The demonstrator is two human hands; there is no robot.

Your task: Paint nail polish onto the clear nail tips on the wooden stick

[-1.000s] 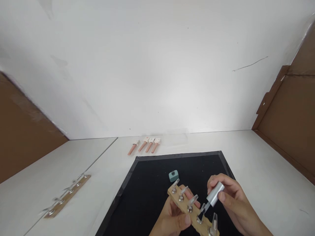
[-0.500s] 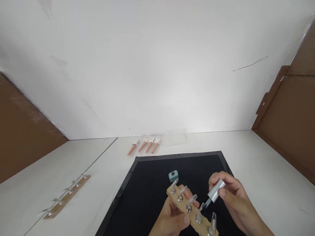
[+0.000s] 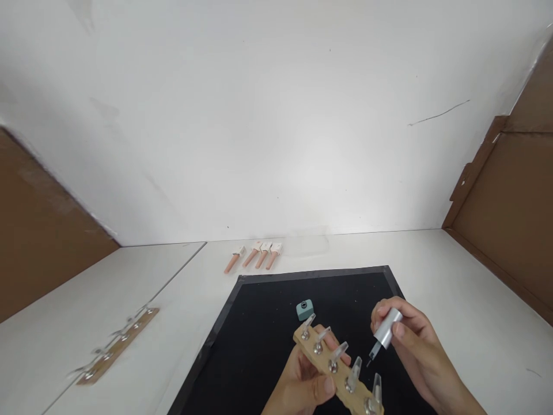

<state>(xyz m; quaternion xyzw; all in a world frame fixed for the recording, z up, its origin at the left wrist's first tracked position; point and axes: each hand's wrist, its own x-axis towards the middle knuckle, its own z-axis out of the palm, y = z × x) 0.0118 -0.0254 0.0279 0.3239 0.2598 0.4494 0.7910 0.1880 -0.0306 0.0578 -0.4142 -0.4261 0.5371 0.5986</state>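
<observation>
- Well left of my left hand, a wooden strip (image 3: pixel 118 346) carrying clear pieces lies on the white table (image 3: pixel 185 305).
- Beyond my left hand and to its left, four small pink-and-white bottles (image 3: pixel 252 257) lie in a loose row, the leftmost set slightly apart.
- Under both my hands spreads a black mat (image 3: pixel 259 323) with a taped grey edge.
- My left hand (image 3: pixel 302 395) pinches a wooden bar (image 3: pixel 324 360), thumb in front, fingers behind; five clear tips (image 3: pixel 340 351) slant up from its metal mounts.
- Just beyond that grip, near the bar's far end, a teal bottle (image 3: pixel 305 311) sits open on the mat.
- At right, my right hand (image 3: pixel 417 343) pinches a silver cap (image 3: pixel 389 327) between thumb and fingers, its brush (image 3: pixel 373 351) angled down-left, near the tips but apart from them.
</observation>
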